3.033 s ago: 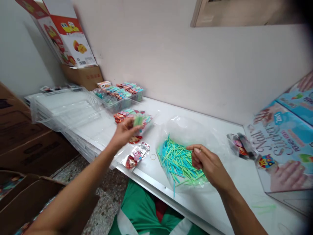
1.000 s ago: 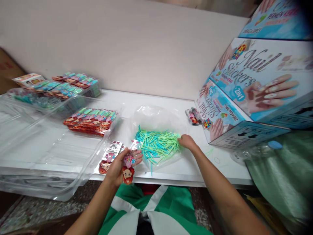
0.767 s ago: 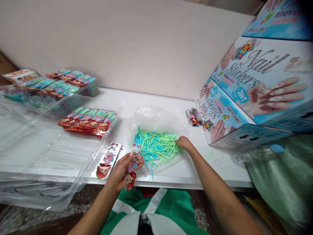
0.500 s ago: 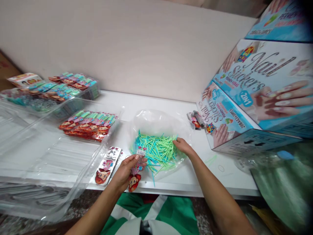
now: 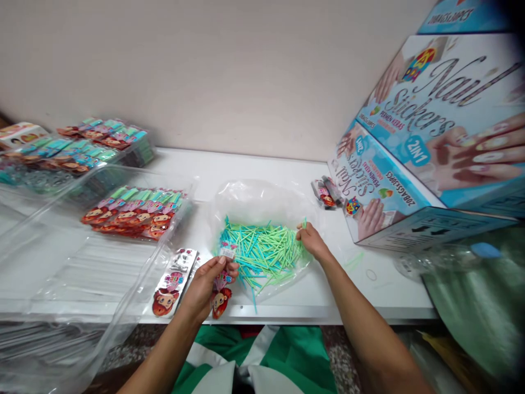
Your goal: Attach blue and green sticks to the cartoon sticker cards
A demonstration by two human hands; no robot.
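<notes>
Packet (image 5: 221, 304) is in the left hand (image 5: 208, 282): thumb pressed over curled fingers, narrow grip, pale end (image 5: 228, 250) pointing away past the fingertips, printed red-haired figure at the near end, just right of the palm. Right hand (image 5: 310, 242): fingers drawn together in a pinch, green tips (image 5: 304, 221) standing up above them; count cannot be told.

Between the hands, and slightly beyond the left: clear bag (image 5: 258, 200), mouth spread, holding a heap of blue and green sticks (image 5: 262, 251). Right hand is at the bag's right side; the packet's far end overlaps the heap's left edge in view, contact uncertain.

Just left of the left hand: flat packet (image 5: 168, 293) on the counter (image 5: 287, 312), another edge showing beneath. Farther left: clear tray (image 5: 135, 284), projecting past the counter's front edge. Beyond the left hand, to its left: red packets (image 5: 135, 213) in overlapping rows; whether inside the tray or behind its wall, cannot tell.

Right of the right hand: loose green sticks (image 5: 354, 261), thin ring (image 5: 371, 274), bottle (image 5: 443, 260) lying on its side. Beyond it, rightward: dark packets (image 5: 326, 192) against stacked boxes (image 5: 451, 109).
</notes>
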